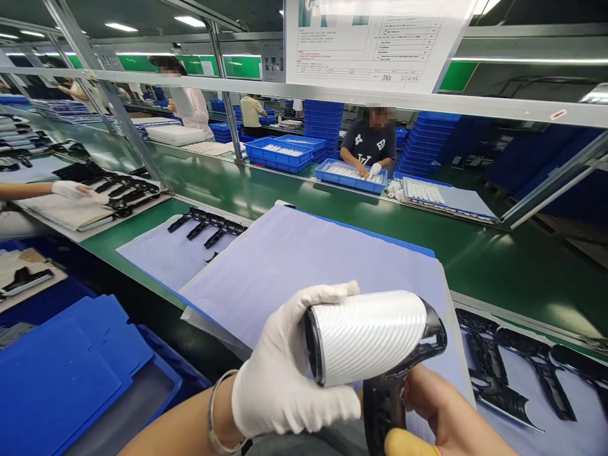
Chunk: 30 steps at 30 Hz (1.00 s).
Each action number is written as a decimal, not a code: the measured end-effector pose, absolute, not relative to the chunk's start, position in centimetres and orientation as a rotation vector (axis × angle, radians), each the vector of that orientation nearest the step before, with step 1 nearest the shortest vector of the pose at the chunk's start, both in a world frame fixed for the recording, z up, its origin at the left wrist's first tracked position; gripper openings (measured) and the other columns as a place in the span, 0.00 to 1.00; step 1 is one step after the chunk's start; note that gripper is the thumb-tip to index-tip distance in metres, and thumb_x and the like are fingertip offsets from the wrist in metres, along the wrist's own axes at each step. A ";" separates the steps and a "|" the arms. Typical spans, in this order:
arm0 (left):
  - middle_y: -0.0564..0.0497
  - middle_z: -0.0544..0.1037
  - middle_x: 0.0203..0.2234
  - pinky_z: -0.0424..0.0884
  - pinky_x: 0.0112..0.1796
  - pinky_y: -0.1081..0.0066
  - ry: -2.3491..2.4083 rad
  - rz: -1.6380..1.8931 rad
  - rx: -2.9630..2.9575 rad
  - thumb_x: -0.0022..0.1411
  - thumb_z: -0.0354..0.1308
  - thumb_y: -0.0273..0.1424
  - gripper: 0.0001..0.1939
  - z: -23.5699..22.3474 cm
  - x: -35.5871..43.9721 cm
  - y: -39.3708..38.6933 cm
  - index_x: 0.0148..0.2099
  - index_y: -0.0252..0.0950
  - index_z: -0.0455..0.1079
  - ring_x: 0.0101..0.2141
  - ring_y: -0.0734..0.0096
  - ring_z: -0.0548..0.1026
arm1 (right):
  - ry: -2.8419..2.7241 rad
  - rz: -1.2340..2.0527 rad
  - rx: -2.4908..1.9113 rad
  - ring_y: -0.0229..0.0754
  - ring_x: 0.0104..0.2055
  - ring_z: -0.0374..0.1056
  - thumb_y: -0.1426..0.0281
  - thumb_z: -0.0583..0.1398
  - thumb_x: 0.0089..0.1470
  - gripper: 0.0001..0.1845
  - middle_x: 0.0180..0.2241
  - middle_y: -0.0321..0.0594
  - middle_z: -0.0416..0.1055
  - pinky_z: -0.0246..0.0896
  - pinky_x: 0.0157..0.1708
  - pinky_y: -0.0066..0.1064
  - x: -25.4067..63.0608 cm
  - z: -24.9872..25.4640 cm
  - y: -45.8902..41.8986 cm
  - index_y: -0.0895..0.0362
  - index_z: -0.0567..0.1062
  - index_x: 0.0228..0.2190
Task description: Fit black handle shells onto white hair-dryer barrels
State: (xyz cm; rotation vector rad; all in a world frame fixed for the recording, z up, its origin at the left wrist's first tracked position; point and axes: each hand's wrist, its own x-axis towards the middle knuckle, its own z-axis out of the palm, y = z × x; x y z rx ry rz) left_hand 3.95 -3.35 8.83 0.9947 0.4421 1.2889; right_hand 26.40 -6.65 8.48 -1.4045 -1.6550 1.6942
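Note:
Both my hands hold a hair dryer [370,342] with a white twill-patterned barrel and a glossy black handle. My left hand [289,361], in a white glove, wraps around the barrel's open end. A metal bangle [215,411] circles that wrist. My right hand [441,411], bare except for a yellow cover on one finger, grips the black handle [384,405] low in the view. Beneath the dryer lies a pale lilac sheet with a blue edge [304,266]. Black glossy parts [513,370] lie on a sheet to its right, and more [206,227] lie to its left.
A green conveyor bench [498,278] runs across the view. Blue foam trays [61,373] fill the lower left. Beyond the bench, co-workers handle parts, one with gloved hands [365,170] in a blue crate [344,176]. Stacked blue crates [323,123] and a posted printed sheet [370,44] stand ahead.

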 end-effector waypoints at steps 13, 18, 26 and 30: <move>0.48 0.81 0.52 0.72 0.55 0.62 0.363 1.234 1.027 0.37 0.75 0.15 0.43 9.3 4.1 -3.3 0.56 0.46 0.72 0.52 0.55 0.78 | -1.745 1.583 -1.336 0.47 0.38 0.66 0.52 0.68 0.51 0.20 0.36 0.41 0.72 0.67 0.38 0.35 26.8 8.4 -5.6 0.54 0.75 0.36; 0.50 0.79 0.55 0.70 0.58 0.66 0.369 1.238 1.069 0.35 0.74 0.12 0.46 9.1 4.2 -3.4 0.56 0.47 0.72 0.55 0.56 0.76 | -1.775 1.594 -1.329 0.55 0.45 0.69 0.51 0.67 0.53 0.24 0.39 0.46 0.77 0.64 0.53 0.47 26.5 8.7 -5.2 0.55 0.79 0.44; 0.49 0.78 0.55 0.70 0.56 0.70 0.389 1.238 1.105 0.36 0.76 0.17 0.44 9.1 4.2 -3.5 0.56 0.48 0.73 0.55 0.58 0.76 | -1.891 1.393 -1.273 0.53 0.42 0.73 0.55 0.64 0.57 0.17 0.34 0.44 0.80 0.71 0.47 0.40 25.8 9.5 -4.6 0.55 0.83 0.37; 0.50 0.79 0.55 0.69 0.55 0.74 0.388 1.235 1.119 0.36 0.76 0.16 0.43 9.2 4.1 -3.5 0.55 0.48 0.74 0.55 0.61 0.76 | -1.919 1.295 -1.306 0.53 0.47 0.73 0.58 0.66 0.55 0.14 0.40 0.44 0.80 0.72 0.49 0.38 25.6 10.0 -4.6 0.55 0.83 0.37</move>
